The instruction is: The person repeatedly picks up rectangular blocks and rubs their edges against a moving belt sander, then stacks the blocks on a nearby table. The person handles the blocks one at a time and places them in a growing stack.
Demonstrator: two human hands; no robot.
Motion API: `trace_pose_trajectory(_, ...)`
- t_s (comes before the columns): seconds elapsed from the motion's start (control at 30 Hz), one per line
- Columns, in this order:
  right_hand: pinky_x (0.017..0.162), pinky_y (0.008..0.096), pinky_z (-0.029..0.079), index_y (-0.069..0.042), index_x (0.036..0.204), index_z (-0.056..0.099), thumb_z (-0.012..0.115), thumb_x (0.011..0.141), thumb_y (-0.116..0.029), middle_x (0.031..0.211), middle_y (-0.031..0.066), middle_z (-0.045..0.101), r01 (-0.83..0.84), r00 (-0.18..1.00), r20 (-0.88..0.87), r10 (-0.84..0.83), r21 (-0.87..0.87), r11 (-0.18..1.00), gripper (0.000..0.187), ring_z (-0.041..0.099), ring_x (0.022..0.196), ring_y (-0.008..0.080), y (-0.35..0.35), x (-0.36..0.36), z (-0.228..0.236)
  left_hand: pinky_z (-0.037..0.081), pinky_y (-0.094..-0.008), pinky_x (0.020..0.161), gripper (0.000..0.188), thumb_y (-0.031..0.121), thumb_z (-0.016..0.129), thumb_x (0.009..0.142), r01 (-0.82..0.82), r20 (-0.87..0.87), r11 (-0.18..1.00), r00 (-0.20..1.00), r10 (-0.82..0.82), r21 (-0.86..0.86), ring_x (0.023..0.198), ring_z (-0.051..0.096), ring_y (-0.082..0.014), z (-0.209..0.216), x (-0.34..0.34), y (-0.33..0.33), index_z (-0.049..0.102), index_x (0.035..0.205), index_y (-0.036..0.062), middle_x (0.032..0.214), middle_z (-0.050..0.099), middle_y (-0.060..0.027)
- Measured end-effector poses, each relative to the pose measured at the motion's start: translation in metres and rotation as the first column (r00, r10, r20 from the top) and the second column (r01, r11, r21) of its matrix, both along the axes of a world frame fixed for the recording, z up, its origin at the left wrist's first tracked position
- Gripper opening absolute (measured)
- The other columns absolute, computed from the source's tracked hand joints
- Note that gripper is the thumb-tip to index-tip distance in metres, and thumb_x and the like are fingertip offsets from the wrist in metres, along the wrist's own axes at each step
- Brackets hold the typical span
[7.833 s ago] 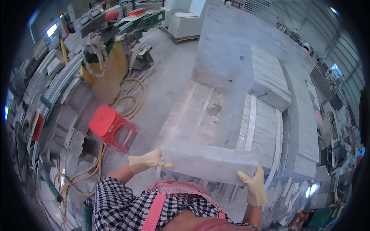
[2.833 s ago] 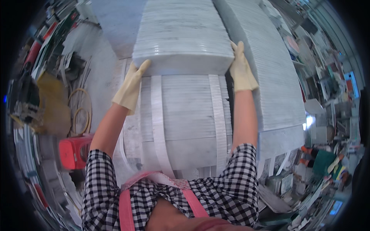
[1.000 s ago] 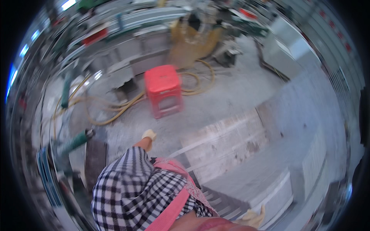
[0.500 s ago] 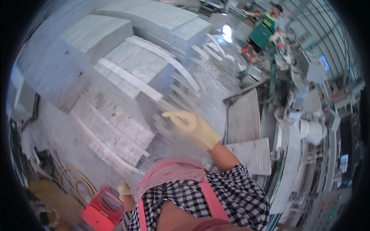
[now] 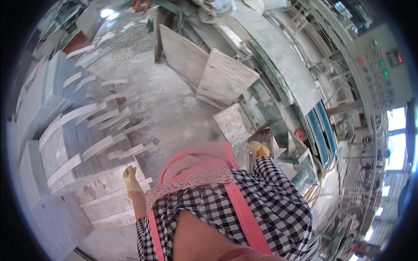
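Observation:
My left hand (image 5: pixel 130 179), in a pale yellow glove, hangs at my side with the fingers loosely apart and nothing in it. It is close to the low stack of grey stone slabs (image 5: pixel 65 143) on my left. My right hand (image 5: pixel 257 149), also gloved, hangs by my right hip near a small speckled stone slab (image 5: pixel 234 123); only part of it shows past my checked sleeve, and it holds nothing that I can see.
Two large stone slabs (image 5: pixel 226 78) lean against a long machine bed (image 5: pixel 283 65) ahead on the right. A grey control panel (image 5: pixel 383 65) with coloured buttons is at the far right. White stone strips (image 5: pixel 109 117) lie between the stacks. Dusty concrete floor (image 5: pixel 165 108) runs ahead.
I have turned away from the slab stacks toward the machine. My right hand, raised half a second ago, has dropped to my hip. The slab carried earlier now rests on the stack.

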State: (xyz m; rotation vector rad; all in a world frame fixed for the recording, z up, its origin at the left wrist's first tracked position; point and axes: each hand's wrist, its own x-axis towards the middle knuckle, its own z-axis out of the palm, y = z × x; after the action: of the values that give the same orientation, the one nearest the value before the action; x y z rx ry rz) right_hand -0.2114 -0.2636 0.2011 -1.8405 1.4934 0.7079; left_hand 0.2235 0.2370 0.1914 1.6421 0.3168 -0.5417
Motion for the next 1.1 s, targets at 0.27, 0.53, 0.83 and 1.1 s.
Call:
trace_pose_trajectory(0.27,0.067,0.0397,0.051,-0.002,0.094,0.073,0.06,0.09,-0.031,0.076,0.011,0.07,0.104,0.85,0.523,0.06,-0.278,0.955,0.032,0.065,0.07,0.0232,0.042,-0.01,-0.049,0.04,-0.0288,0.074,0.03,0.033,0.062,0.096,0.264,0.088,0.955,0.957,-0.277,0.132,0.079,0.047,-0.0106,-0.026,0.02,-0.029,0.06,0.094,0.0034,0.085,0.056,-0.0008)
trace_pose_trajectory(0.53,0.085,0.0345,0.051,-0.003,0.103,0.065,0.076,0.069,-0.021,0.098,0.0131,0.067,0.462,0.776,0.624,-0.095,-0.458,0.759,0.039,0.065,0.096,0.0252,0.101,0.016,0.037,0.036,-0.0314,0.055,0.031,0.026,0.061,0.091,0.61,-0.206,0.778,0.789,-0.579,0.15,0.059,0.044,-0.0119,-0.182,0.088,0.029,0.056,0.069,0.0066,0.062,0.046,0.0033)
trace_pose_trajectory(0.83,0.089,0.0428,0.052,-0.004,0.106,0.067,0.063,0.087,-0.035,0.1,0.0186,0.069,0.176,0.971,-0.031,-0.238,-0.584,0.793,0.037,0.068,0.098,0.0312,0.327,-0.091,0.013,0.054,-0.0386,0.072,0.04,0.034,0.058,0.094,0.784,0.036,0.546,0.562,-0.826,0.294,0.085,0.067,-0.0236,-0.062,0.136,-0.229,0.064,0.115,0.0006,0.095,0.07,-0.0128)
trace_pose_trajectory(1.1,0.087,0.0419,0.05,-0.004,0.112,0.066,0.061,0.092,-0.039,0.102,0.0166,0.068,0.933,0.325,0.236,-0.916,0.078,0.351,0.04,0.066,0.096,0.0303,0.372,-0.107,0.012,0.048,-0.044,0.1,0.041,0.039,0.056,0.097,0.714,0.291,0.529,0.441,-0.849,0.459,0.117,0.062,-0.0372,-0.05,0.089,-0.307,0.069,0.119,0.0086,0.122,0.067,-0.0194)
